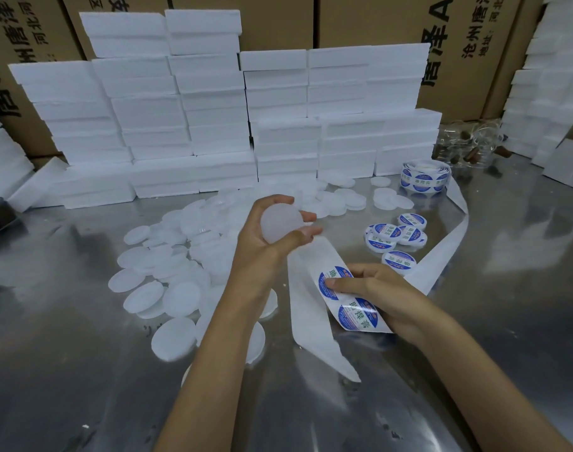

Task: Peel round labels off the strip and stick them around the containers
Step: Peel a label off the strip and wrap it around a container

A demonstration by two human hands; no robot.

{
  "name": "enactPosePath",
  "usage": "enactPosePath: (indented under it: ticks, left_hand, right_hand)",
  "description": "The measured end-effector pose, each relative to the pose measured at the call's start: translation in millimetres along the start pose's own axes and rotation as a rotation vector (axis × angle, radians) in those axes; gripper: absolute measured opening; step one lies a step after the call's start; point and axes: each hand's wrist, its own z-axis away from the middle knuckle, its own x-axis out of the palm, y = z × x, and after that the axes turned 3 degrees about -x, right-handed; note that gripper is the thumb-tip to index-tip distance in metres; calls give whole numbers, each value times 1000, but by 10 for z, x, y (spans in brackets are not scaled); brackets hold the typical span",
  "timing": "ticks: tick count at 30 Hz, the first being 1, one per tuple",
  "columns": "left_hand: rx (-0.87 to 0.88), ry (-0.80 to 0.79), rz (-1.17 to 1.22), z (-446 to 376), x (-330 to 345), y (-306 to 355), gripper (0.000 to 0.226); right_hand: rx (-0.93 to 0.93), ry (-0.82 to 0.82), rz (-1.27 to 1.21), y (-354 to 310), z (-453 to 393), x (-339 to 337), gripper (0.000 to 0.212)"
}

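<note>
One blank container (pixel 281 224) is gripped by the curled left hand (pixel 272 233); the strip (pixel 337 298), two labels showing, is pinched by the right hand (pixel 373 288). Five labelled containers (pixel 396 238) are grouped nearby.

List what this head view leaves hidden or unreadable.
- Small print on the round labels: too small.
- Underside of the white container: covered by the left hand.
- Strip under the right hand: hidden by fingers.
- Glass jars, far right: blurred.
</note>
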Motion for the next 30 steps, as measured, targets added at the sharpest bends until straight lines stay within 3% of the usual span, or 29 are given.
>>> enactPosePath:
  ticks: [4,7,10,13,18,30]
  left_hand:
    - [-130,-77,-183,11,50,-118,45]
    - [-190,-105,-219,2,39,-176,41]
    - [-224,-96,-164,-9,20,-201,37]
    - [-272,-84,-124,-19,-2,-221,36]
    - [-335,-55,-102,-36,-16,-262,36]
    - [-492,-71,-8,-76,-72,-339,45]
  right_hand:
    - [-52,-81,-67,-3,41,25,17]
    - [-168,-32,-34,-6,43,43,12]
    - [-309,87,93,12,3,64,13]
    - [-466,203,271,50,-43,72,34]
    - [-663,223,506,74,-44,77,38]
    - [-782,202,599,70,12,151,25]
